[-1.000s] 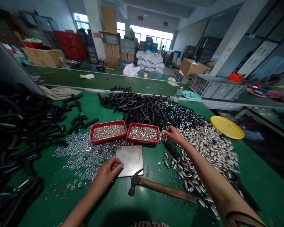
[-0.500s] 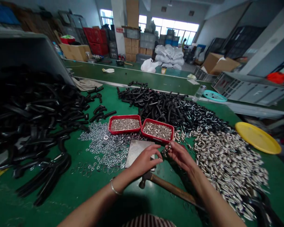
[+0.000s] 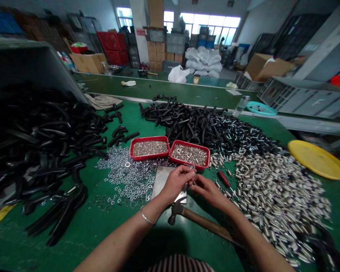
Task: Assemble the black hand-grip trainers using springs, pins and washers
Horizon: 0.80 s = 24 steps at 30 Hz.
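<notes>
My left hand [image 3: 176, 183] is closed in a pinch over the right part of a flat steel plate [image 3: 161, 180]. Its fingertips meet those of my right hand [image 3: 209, 192], which is also closed. Small shiny metal parts [image 3: 192, 182] show between the fingers of both hands, mostly hidden, so their exact kind is unclear. Just below the hands lies a claw hammer [image 3: 206, 223], its head by the plate and its wooden handle running to the lower right. A red-handled screwdriver [image 3: 224, 179] rests to the right of my right hand.
Two red trays [image 3: 170, 152] of small metal pieces stand beyond the plate. Loose nuts and rings [image 3: 133, 185] spread left, metal sleeves [image 3: 272, 196] heap right. Black curved parts [image 3: 187, 122] pile behind; more spill from a grey bin [image 3: 52, 56]. A yellow lid [image 3: 317, 160] lies far right.
My left hand has moved up and right, closing its spread fingers. My right hand has come left to meet it, and the screwdriver is now uncovered.
</notes>
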Each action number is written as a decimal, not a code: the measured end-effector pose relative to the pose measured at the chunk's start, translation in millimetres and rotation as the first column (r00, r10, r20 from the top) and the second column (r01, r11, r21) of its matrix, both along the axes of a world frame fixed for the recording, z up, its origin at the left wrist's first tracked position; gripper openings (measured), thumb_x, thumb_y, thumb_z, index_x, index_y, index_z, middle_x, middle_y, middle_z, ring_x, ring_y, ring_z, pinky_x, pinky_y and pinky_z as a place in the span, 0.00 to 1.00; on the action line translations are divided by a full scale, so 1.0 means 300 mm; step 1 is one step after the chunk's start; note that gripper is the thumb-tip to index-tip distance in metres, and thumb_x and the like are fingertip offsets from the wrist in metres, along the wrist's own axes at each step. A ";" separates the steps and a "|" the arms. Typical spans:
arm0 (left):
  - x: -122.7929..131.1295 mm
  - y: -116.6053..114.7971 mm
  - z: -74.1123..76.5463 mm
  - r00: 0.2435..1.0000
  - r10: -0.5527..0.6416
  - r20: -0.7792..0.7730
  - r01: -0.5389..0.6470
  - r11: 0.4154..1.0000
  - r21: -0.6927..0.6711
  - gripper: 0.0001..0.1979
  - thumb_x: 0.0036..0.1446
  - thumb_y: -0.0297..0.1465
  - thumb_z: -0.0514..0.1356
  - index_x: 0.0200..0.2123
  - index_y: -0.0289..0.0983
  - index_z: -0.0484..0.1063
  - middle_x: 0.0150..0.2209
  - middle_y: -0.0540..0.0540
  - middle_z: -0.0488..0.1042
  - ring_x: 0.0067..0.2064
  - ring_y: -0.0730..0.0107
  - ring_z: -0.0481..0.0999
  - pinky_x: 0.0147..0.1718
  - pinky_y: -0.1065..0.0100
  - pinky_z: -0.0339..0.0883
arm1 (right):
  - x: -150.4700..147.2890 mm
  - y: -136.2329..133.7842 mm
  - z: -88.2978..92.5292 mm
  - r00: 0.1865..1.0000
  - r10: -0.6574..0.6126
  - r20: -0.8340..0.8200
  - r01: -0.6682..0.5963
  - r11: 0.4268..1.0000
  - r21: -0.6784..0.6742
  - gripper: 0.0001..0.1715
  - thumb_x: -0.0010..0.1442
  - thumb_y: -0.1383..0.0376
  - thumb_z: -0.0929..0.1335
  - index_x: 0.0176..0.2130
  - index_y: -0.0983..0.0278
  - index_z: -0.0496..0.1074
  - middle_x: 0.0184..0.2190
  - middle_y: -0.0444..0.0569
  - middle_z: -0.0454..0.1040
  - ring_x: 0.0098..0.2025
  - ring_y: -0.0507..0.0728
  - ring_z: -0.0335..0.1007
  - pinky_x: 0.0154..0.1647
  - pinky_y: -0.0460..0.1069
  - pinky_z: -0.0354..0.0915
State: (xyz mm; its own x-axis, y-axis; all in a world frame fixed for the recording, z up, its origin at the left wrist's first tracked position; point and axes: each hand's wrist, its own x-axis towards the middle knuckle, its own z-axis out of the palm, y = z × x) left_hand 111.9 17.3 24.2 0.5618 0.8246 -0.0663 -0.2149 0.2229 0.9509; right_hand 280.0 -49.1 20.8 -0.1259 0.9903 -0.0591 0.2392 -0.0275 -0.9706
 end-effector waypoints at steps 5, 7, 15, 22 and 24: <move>0.007 0.055 0.025 0.944 0.198 -0.263 -0.056 0.884 0.464 0.05 0.54 0.33 0.66 0.31 0.38 0.76 0.44 0.45 0.75 0.51 0.60 0.71 0.53 0.62 0.62 | -0.016 -0.033 -0.037 0.972 -0.137 -0.191 0.125 0.989 -0.074 0.21 0.66 0.52 0.66 0.53 0.60 0.70 0.37 0.46 0.75 0.29 0.52 0.69 0.33 0.49 0.67; -0.016 0.053 0.011 0.919 0.244 -0.310 -0.056 0.858 0.510 0.04 0.57 0.33 0.64 0.32 0.39 0.77 0.39 0.47 0.76 0.46 0.62 0.73 0.49 0.63 0.64 | -0.015 -0.053 -0.038 0.940 -0.164 -0.300 0.133 0.983 -0.123 0.21 0.65 0.53 0.68 0.54 0.59 0.70 0.35 0.46 0.76 0.28 0.51 0.67 0.30 0.48 0.65; -0.094 -0.095 -0.029 0.981 0.051 -0.186 -0.046 0.998 0.031 0.14 0.56 0.40 0.64 0.40 0.36 0.75 0.32 0.47 0.78 0.31 0.68 0.75 0.32 0.69 0.68 | -0.090 -0.089 -0.040 0.638 -0.340 -0.691 0.173 0.937 -0.302 0.13 0.59 0.57 0.74 0.40 0.62 0.74 0.32 0.45 0.73 0.32 0.50 0.68 0.27 0.43 0.63; -0.147 -0.191 0.035 0.967 0.164 -0.194 -0.156 0.986 0.055 0.14 0.55 0.41 0.66 0.36 0.35 0.77 0.29 0.49 0.76 0.29 0.72 0.72 0.31 0.72 0.66 | -0.168 -0.170 0.012 0.853 -0.153 -0.500 0.044 0.974 -0.222 0.16 0.65 0.54 0.69 0.45 0.63 0.71 0.29 0.44 0.73 0.26 0.50 0.67 0.29 0.46 0.64; -0.162 -0.219 0.034 0.968 0.155 -0.197 -0.148 0.988 0.047 0.15 0.55 0.41 0.66 0.37 0.35 0.77 0.31 0.48 0.77 0.29 0.72 0.72 0.31 0.72 0.66 | -0.186 -0.220 0.030 0.931 -0.003 -0.366 -0.066 0.982 -0.177 0.15 0.65 0.56 0.69 0.48 0.61 0.68 0.30 0.43 0.74 0.27 0.51 0.69 0.31 0.48 0.66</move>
State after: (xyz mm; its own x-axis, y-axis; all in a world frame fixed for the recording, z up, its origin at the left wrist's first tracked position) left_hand 63.2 -48.2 34.4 0.4084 0.9025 -0.1368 -0.0493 0.1715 0.9839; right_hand 224.1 -115.0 29.8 -0.2043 0.9617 -0.1829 -0.1248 -0.2109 -0.9695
